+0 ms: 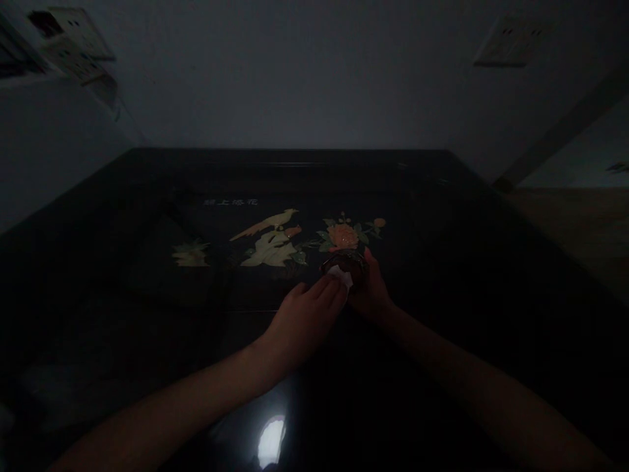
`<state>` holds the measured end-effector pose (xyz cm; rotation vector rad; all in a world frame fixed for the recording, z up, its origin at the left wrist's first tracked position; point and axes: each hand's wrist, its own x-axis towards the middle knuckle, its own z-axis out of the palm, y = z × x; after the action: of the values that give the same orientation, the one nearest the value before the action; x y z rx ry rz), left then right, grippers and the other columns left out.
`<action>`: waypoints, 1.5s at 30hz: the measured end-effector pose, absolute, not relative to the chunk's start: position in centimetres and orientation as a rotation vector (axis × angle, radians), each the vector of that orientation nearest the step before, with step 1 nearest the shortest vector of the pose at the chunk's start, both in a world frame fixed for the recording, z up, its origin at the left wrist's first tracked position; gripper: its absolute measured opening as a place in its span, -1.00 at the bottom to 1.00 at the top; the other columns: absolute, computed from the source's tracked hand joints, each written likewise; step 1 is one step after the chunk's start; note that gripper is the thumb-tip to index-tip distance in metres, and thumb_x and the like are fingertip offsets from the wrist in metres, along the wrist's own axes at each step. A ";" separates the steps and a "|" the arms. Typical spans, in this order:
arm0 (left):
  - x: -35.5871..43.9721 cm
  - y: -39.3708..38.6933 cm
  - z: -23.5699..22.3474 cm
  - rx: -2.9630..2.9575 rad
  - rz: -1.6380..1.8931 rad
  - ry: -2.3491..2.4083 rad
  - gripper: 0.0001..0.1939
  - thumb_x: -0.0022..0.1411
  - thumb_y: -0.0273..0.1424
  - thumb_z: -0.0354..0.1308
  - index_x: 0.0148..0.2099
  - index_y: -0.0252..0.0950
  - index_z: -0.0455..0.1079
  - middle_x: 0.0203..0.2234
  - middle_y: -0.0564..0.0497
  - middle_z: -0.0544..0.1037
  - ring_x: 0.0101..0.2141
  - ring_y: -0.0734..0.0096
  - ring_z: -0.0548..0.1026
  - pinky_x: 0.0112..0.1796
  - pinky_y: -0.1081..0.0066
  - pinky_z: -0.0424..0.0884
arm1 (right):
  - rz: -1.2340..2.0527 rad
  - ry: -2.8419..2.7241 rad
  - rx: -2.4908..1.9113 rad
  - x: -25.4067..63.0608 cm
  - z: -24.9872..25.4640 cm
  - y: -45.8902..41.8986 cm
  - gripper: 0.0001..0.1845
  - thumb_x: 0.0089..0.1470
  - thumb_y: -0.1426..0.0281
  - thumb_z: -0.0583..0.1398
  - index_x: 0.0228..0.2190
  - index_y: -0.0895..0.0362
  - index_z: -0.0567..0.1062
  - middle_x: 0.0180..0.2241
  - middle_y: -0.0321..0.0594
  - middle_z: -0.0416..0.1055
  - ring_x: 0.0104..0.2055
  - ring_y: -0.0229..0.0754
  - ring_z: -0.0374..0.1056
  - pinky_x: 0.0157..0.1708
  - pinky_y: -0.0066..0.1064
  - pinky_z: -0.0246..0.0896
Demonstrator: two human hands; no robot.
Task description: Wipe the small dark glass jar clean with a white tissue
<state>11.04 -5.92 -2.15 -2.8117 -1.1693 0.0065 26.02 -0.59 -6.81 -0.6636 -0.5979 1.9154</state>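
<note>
The scene is very dark. My right hand (369,287) is wrapped round a small dark round object (345,262), perhaps a jar or cup, standing on the black lacquered table (147,275). My left hand (307,314) lies beside it, with its fingertips pinched on a small white thing (341,273), maybe a tissue or cloth, at the object's near side. Both forearms reach in from the bottom edge.
The table top carries an inlaid picture of a bird (268,226) and an orange flower (343,236), with a few characters above. A bright reflection (271,442) shines on the near surface. Wall sockets (73,42) are at the upper left, and another plate (511,40) is at the upper right.
</note>
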 end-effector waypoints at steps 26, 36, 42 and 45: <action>11.2 -5.3 -2.7 -3.265 -0.742 -1.432 -0.57 0.28 -0.61 -0.07 0.18 -0.33 0.23 0.06 -0.14 0.47 0.06 0.31 0.43 0.08 0.25 0.38 | 1.863 -0.638 -0.739 25.7 -6.5 -0.8 -0.51 0.01 -0.04 0.13 -0.32 0.10 0.55 -0.47 -0.21 0.56 -0.22 -0.03 0.49 -0.15 -0.21 0.33; 11.6 -5.8 -2.3 -3.275 -0.705 -1.510 -0.53 0.27 -0.62 -0.09 0.20 -0.30 0.19 0.05 -0.14 0.47 0.06 0.30 0.43 0.07 0.25 0.39 | 1.887 -0.645 -0.730 25.8 -6.4 -1.0 -0.52 0.01 -0.04 0.14 -0.29 0.09 0.54 -0.40 -0.21 0.57 -0.17 -0.01 0.48 -0.14 -0.18 0.34; 11.6 -6.0 -2.5 -3.083 -0.319 -1.352 -0.54 0.30 -0.58 -0.05 0.23 -0.37 0.09 0.07 -0.19 0.44 0.02 0.22 0.45 -0.06 0.26 0.48 | 1.845 -0.632 -0.747 25.6 -6.6 -0.9 -0.52 0.00 -0.04 0.13 -0.30 0.10 0.54 -0.41 -0.21 0.57 -0.17 -0.03 0.47 -0.15 -0.22 0.33; 11.5 -5.9 -2.8 -2.962 -0.206 -1.251 -0.56 0.30 -0.58 -0.05 0.22 -0.44 0.12 0.08 -0.24 0.42 0.04 0.17 0.43 -0.08 0.25 0.48 | 1.857 -0.619 -0.745 25.5 -6.5 -0.8 -0.54 0.01 -0.02 0.13 -0.33 0.10 0.55 -0.46 -0.23 0.56 -0.20 -0.05 0.48 -0.14 -0.24 0.32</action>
<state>11.51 -5.92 -2.78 -2.9622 -1.2514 -0.2055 25.55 -0.80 -6.52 -0.7448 -0.6191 1.8573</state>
